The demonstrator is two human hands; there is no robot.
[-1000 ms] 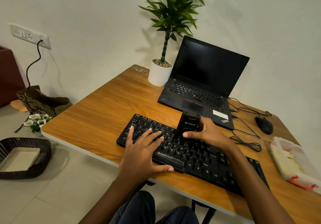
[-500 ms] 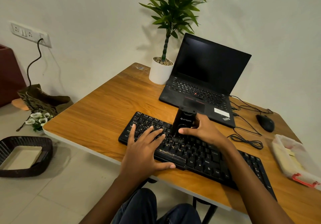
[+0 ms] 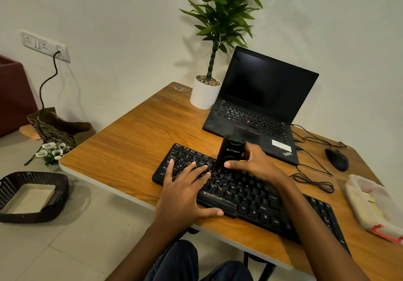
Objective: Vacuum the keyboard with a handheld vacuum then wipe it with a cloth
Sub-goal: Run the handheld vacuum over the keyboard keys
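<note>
A black keyboard [image 3: 257, 200] lies slantwise along the near edge of the wooden table [image 3: 130, 149]. My right hand [image 3: 255, 163] grips a small black handheld vacuum [image 3: 230, 152], held upright with its nozzle down on the keys left of the keyboard's middle. My left hand [image 3: 185, 193] rests flat on the keyboard's left part, fingers spread and straight, thumb along the front edge. A clear plastic bag [image 3: 373, 206] holding something pale yellow lies at the table's right edge; I cannot tell if it is a cloth.
An open black laptop [image 3: 259, 106] stands behind the keyboard, beside a potted plant in a white pot [image 3: 205, 94]. A black mouse [image 3: 337, 159] and loose cables [image 3: 314, 181] lie to the right. On the floor at left sit a dark woven basket [image 3: 32, 195] and a bag [image 3: 56, 128].
My right hand has slid the vacuum leftward across the keys, toward my left hand. My left hand has stayed flat on the keyboard. The view has shifted slightly.
</note>
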